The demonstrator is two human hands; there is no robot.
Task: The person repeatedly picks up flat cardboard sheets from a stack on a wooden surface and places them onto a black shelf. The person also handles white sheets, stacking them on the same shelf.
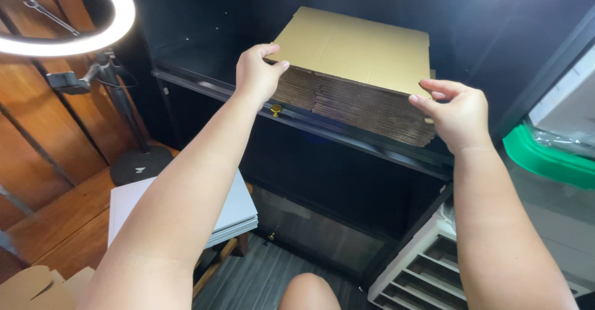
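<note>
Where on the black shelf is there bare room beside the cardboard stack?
Bare shelf lies left of the stack of flattened brown cardboard sheets, behind the left hand. The right end is crowded: the right hand grips the stack's corner against the black shelf edge.

Cardboard stack (359, 68) tan, edges brown; cabinet (347, 180) black; bin lid (545, 158) green.

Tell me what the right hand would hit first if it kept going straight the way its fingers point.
The right hand points leftward at the near corner of the stack of flat cardboard sheets, fingertips already at its top edge. It would likely press into that stack first; depth is hard to judge.
</note>
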